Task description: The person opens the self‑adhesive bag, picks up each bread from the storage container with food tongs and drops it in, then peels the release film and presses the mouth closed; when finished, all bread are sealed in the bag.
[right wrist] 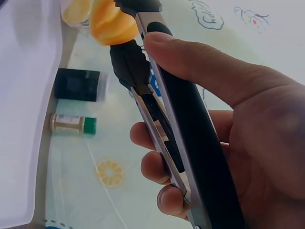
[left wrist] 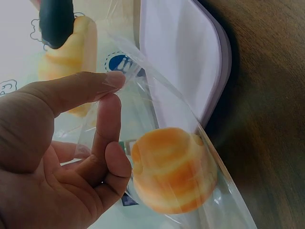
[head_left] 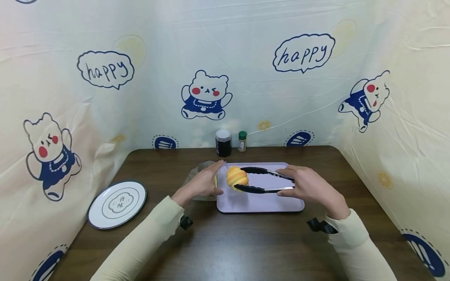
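Observation:
My right hand (head_left: 309, 185) grips a pair of tongs (right wrist: 190, 133) with black tips and metal arms. Between the tong tips a yellow-orange bread roll (head_left: 236, 177) is held up over the left part of the lilac tray (head_left: 261, 205). Thumb and forefinger of my left hand (left wrist: 71, 129) pinch the edge of a clear plastic bag (left wrist: 228, 195). Inside that bag lies another round bread roll (left wrist: 174, 169), beside the tray. In the head view the left hand covers most of the bag, and only a sliver of the bagged roll shows.
A white plate (head_left: 102, 210) with a dark rim lies at the left of the brown table (head_left: 239, 246). Behind the tray stand a dark jar (head_left: 223, 146) with a pale lid and a small green-capped bottle (head_left: 242, 142). A printed cloth hangs around the table.

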The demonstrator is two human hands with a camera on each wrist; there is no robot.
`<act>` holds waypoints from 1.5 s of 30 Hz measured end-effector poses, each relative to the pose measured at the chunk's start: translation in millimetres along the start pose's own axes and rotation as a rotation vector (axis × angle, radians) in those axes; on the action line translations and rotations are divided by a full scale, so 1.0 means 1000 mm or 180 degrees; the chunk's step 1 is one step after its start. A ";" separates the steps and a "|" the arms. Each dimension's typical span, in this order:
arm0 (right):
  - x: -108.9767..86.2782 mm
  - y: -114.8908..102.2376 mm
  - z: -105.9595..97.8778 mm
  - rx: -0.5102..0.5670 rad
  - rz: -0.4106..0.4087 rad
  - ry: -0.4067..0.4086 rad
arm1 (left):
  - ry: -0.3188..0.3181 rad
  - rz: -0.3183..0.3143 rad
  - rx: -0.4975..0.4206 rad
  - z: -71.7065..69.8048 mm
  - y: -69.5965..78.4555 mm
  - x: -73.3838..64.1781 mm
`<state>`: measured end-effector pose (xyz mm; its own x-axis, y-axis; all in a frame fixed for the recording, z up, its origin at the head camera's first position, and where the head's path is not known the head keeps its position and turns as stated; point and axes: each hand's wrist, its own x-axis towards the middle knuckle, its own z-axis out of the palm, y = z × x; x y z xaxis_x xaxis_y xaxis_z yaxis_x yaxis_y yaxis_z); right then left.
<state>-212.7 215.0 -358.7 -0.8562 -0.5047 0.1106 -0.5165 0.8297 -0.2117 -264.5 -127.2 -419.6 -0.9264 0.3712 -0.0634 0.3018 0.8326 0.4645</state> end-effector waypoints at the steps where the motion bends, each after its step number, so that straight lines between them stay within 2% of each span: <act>1: 0.001 -0.001 0.000 0.0003 -0.0009 -0.0007 | -0.0004 0.0001 -0.0013 0.000 0.000 0.000; 13: 0.001 -0.007 -0.004 0.0072 -0.0090 -0.0128 | -0.0039 -0.0044 -0.0056 0.000 0.000 0.001; 27: -0.006 -0.006 -0.009 0.0035 -0.0169 -0.0032 | -0.0071 -0.0047 -0.0020 0.000 0.000 0.002; 37: -0.009 -0.006 -0.011 0.0108 -0.0226 -0.0056 | -0.0069 -0.0095 -0.0011 -0.001 0.002 0.001; 45: -0.010 -0.008 -0.014 0.0144 -0.0293 -0.0084 | -0.0080 -0.0035 -0.0058 -0.002 0.002 0.001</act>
<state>-200.3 217.0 -344.8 -0.8040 -0.5850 0.1060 -0.5913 0.7682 -0.2455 -265.7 -126.2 -417.2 -0.9236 0.3724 -0.0908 0.2871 0.8291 0.4798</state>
